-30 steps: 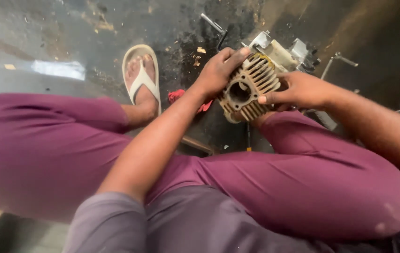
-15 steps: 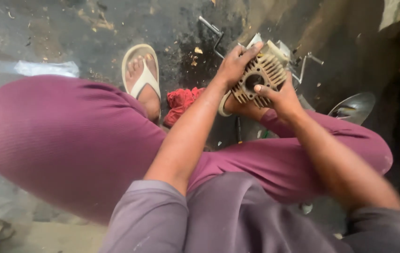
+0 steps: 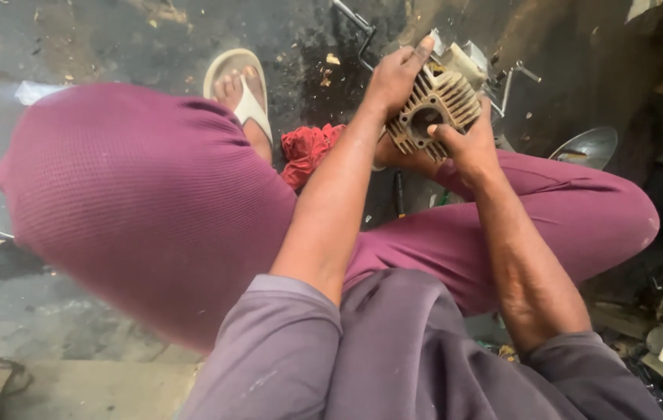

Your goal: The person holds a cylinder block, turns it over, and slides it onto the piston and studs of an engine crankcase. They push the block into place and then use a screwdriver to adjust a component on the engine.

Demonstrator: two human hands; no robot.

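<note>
- Head view: the person sits low, knees wide apart in dark pink trousers (image 3: 153, 202), looking down at both hands.
- The left hand (image 3: 395, 78) grips the top and left side of a dirty tan metal engine part (image 3: 436, 105). Its fingers (image 3: 418, 53) curl over the upper edge.
- The right hand (image 3: 467, 148) holds the same part from below and from the right. Its thumb presses on the face with the ribs, just beside the round hole in the middle.
- So both hands are closed tight on the engine part (neither one is open or free).
- The engine part is up in the air, above the right knee and in front of the body. Thin fins run across it.
- Bent metal rods (image 3: 512, 78) stick out behind it, but it is hard to tell if they touch it.
- A red rag (image 3: 307, 152) lies on the floor (image 3: 98, 47) between the legs, just beside the left forearm.
- A foot in a white flip-flop (image 3: 242, 93) rests on the dark, stained floor, near the rag.
- A shiny metal bowl (image 3: 592, 146) sits to the right, beyond the right knee.
</note>
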